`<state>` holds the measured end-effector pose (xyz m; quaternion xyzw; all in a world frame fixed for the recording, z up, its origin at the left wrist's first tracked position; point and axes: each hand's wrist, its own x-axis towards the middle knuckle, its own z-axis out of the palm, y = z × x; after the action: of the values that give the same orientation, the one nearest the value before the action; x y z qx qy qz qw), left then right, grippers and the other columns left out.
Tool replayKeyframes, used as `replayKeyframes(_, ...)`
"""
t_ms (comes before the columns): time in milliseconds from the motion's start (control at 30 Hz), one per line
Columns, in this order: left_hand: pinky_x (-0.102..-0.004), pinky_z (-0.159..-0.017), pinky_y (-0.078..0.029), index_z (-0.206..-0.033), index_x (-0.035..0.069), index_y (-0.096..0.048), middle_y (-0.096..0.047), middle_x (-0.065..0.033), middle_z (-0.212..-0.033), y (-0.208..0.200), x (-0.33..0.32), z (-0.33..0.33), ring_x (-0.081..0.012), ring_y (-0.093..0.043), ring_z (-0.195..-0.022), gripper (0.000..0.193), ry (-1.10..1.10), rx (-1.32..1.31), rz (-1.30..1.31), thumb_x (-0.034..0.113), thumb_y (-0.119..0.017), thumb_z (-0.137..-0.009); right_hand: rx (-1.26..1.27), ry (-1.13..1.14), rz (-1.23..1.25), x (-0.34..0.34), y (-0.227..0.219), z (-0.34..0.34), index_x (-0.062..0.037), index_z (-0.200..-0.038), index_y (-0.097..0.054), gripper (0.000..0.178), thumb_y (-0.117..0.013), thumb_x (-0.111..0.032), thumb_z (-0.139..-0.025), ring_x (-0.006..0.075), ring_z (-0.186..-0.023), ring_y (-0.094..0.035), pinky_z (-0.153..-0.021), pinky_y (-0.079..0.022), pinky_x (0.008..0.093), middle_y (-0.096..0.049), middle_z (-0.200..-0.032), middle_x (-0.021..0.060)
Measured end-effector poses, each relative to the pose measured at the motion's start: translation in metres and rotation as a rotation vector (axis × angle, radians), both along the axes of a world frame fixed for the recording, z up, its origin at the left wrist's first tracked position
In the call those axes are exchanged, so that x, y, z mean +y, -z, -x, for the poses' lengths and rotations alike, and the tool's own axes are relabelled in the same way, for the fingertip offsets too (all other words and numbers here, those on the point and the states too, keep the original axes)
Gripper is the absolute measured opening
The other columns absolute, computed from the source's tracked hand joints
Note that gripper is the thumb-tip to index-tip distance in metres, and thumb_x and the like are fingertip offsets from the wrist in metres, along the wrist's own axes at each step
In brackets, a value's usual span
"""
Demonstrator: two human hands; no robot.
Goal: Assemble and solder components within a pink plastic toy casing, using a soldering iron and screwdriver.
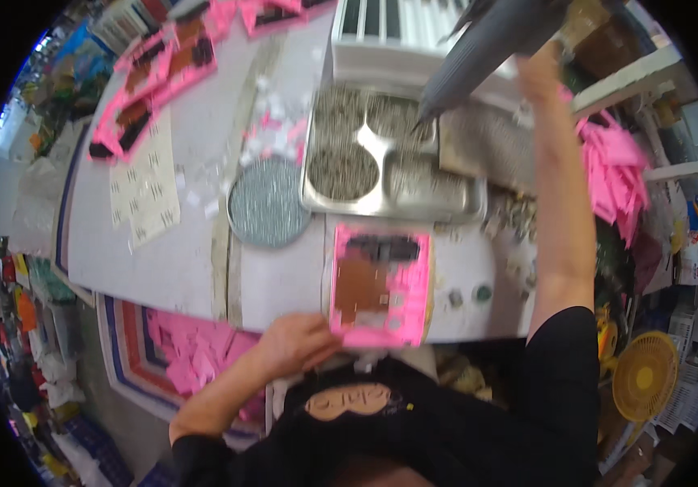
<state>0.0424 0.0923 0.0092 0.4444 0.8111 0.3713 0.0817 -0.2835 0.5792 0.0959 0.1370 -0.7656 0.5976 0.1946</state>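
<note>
The left hand sits at the near edge of the white table, fingers curled around the lower left corner of a pink tray, gripping it. The tray lies flat at the near edge, partly hanging over it, and holds a dark strip along its top and a brown patch in the middle; details are blurred.

The right hand is stretched far out to the back right of the table, closed on the end of a long grey bundle that slants down, its tip reaching into the far right pocket of a metal compartment tray. How tightly the fingers close cannot be told through the blur.

The metal tray stands just beyond the pink one, its pockets filled with small grey parts. A round grey lid lies touching its left side. More pink trays rest at the far left corner, and a heap of pink pieces is stacked beyond the right edge.
</note>
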Motion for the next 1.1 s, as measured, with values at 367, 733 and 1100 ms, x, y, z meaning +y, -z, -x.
replayKeyframes(367,-0.0386,-0.062,-0.052,-0.095,0.011,-0.071,-0.059,-0.0061,-0.083,-0.005,0.003,0.000,-0.0274,-0.064,-0.073,0.019,-0.028,-0.096,-0.027,0.010,-0.080,-0.079,-0.230,-0.247,-0.495,-0.169,0.049,-0.356,-0.0099,-0.091,-0.070,0.017,-0.079,-0.005,-0.077,0.0264,-0.093,-0.059,-0.083,-0.047,0.0381,-0.069,-0.087,0.0041)
replayKeyframes(733,-0.0365,-0.060,-0.050,-0.095,0.010,-0.073,-0.059,-0.0046,-0.081,-0.003,0.005,-0.003,-0.0243,-0.063,-0.071,0.022,-0.050,-0.044,-0.040,0.006,-0.083,-0.075,0.019,-0.286,-0.712,-0.176,0.063,-0.350,-0.0109,-0.088,-0.070,0.021,-0.081,-0.010,-0.071,0.0281,-0.100,-0.058,-0.090,-0.047,0.0416,-0.069,-0.099,0.0004)
replayKeyframes(1100,-0.0361,-0.058,-0.049,-0.094,0.009,-0.073,-0.060,-0.0056,-0.081,-0.006,0.008,0.000,-0.0243,-0.062,-0.069,0.023,-0.038,-0.078,-0.022,0.005,-0.083,-0.075,0.023,-0.267,-0.781,-0.189,0.056,-0.357,-0.0088,-0.088,-0.070,0.026,-0.083,-0.012,-0.066,0.0294,-0.102,-0.058,-0.090,-0.046,0.0455,-0.069,-0.099,0.0011)
